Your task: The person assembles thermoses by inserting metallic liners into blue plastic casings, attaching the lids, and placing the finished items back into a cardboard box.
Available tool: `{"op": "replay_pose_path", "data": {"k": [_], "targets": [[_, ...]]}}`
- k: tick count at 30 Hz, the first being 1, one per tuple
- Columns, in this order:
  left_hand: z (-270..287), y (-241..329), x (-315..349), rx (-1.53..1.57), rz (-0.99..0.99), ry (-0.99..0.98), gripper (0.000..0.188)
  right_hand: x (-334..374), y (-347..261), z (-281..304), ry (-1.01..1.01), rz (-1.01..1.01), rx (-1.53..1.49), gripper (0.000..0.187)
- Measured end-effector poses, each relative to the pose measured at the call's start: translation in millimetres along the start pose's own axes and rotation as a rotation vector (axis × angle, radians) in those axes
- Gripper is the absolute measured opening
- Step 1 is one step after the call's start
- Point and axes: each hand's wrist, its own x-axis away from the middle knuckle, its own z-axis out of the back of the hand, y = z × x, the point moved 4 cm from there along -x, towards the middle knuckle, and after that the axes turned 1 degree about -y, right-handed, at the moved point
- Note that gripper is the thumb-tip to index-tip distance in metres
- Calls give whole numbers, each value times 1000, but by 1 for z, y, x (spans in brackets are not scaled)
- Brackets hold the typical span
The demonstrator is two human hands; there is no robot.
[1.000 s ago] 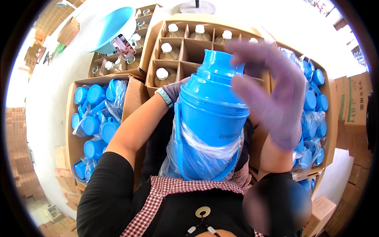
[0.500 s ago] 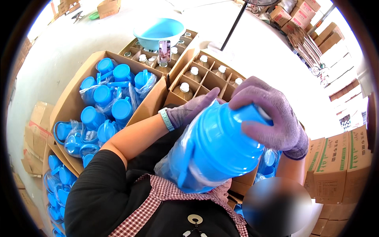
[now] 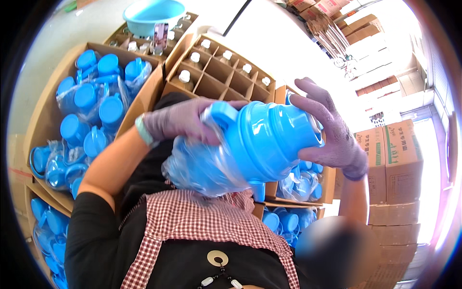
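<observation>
A large blue thermos flask [image 3: 262, 139] lies tilted across in front of my chest, its mouth pointing right. Clear plastic wrap [image 3: 199, 161] covers its lower body. My left hand [image 3: 190, 120], in a purple-grey glove, is closed around the flask by its handle [image 3: 223, 114]. Beside the flask's mouth is my right hand [image 3: 329, 132], gloved likewise. Its fingers are spread and curve around the rim; the thumb lies at or against the neck.
Left of me, a carton [image 3: 48, 96] holds several bagged blue flasks. Ahead, a divided carton [image 3: 219, 72] contains white-capped bottles. A light blue basin [image 3: 154, 17] and a phone [image 3: 160, 37] are beyond. At right stand another flask carton [image 3: 328, 185] and stacked boxes [image 3: 404, 164].
The flask has rolled, bringing its handle to the upper side. My left hand has moved onto the handle. My right hand has loosened from the flask's top, and its fingers are spread.
</observation>
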Motion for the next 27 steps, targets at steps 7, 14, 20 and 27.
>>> {"op": "replay_pose_path", "data": {"k": [7,14,20,27], "targets": [[-116,-52,-12,-757,166,378,96,67,78,-46,80,-600,-104,62],[-4,-10,37,-64,-21,-135,98,3,-94,-13,-2,331,167,65],[-79,-54,12,-629,4,458,102,30,-1,-35,239,-469,48,54],[-8,-11,34,-59,32,-181,117,-9,-97,-20,28,215,281,48]]}}
